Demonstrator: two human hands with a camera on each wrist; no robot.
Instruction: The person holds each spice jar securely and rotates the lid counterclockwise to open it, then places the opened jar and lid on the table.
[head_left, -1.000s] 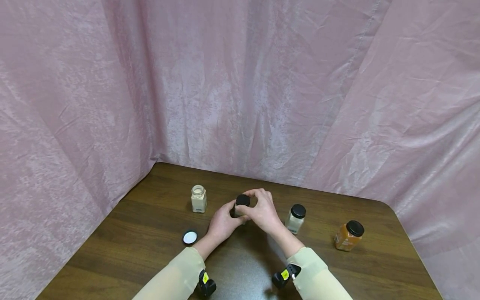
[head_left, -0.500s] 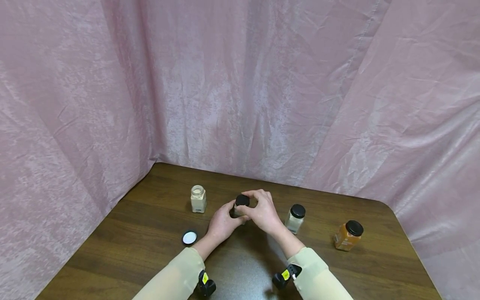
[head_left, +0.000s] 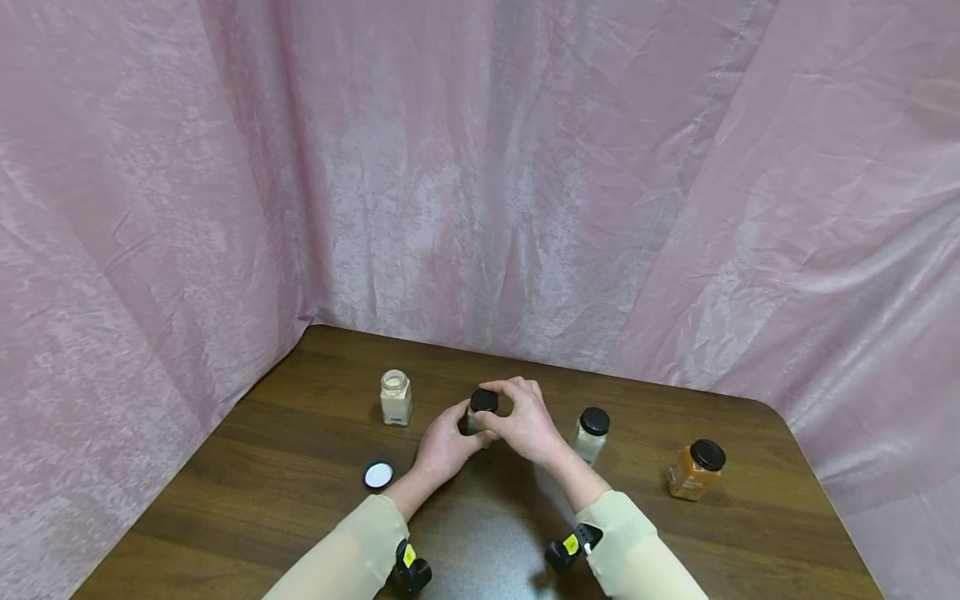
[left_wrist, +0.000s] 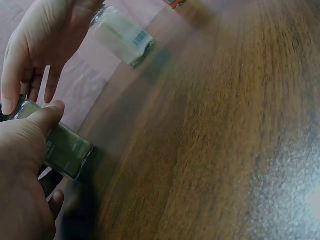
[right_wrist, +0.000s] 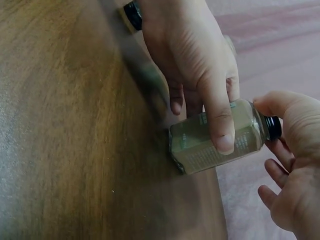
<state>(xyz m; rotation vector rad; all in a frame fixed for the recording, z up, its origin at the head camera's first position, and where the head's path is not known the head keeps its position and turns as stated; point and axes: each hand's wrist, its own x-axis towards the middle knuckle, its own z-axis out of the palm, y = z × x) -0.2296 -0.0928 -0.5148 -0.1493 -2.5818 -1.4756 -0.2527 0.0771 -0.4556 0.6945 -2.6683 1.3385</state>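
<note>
Head view: the jar (head_left: pixel 483 402) stands mid-table between the two hands, its black lid uppermost. The left hand (head_left: pixel 442 446) has its fingers clamped round the jar's body; the right hand (head_left: pixel 527 421) has thumb and finger at opposite sides of the lid end. Left of the hands on the table (head_left: pixel 300 442) are an open jar (head_left: pixel 395 402) and a loose cap (head_left: pixel 378 476), pale side up; to the right, a pale jar (head_left: pixel 591 437) and, farther off, an orange jar (head_left: pixel 694 472), both capped. Left wrist view: the left thumb lies across the jar's side, and the right fingers reach its lid end. Right wrist view: the left thumb presses the labelled face; the right thumb touches the shoulder beside the lid, with fingers curled opposite. Whether the base touches the table cannot be told.
</note>
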